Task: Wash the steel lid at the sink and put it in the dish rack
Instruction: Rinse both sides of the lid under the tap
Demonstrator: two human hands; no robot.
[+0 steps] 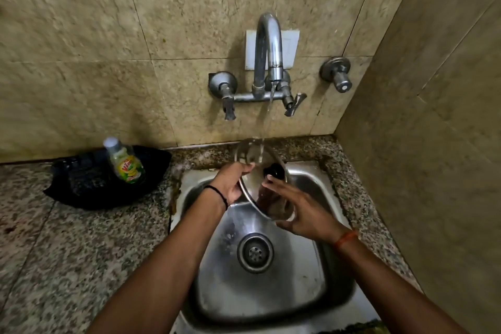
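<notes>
The steel lid [254, 184] with a black knob [273, 170] is tilted over the steel sink [333, 279], under water running from the tap [268, 43]. My left hand [230, 184] grips the lid's left rim. My right hand [298, 211] lies against the lid's face and lower edge with fingers spread. No dish rack is in view.
A dish-soap bottle [126, 161] stands in a black tray [89, 184] on the granite counter [67, 252] left of the sink. Tiled walls close in behind and on the right. A second valve [337, 73] is on the wall right of the tap.
</notes>
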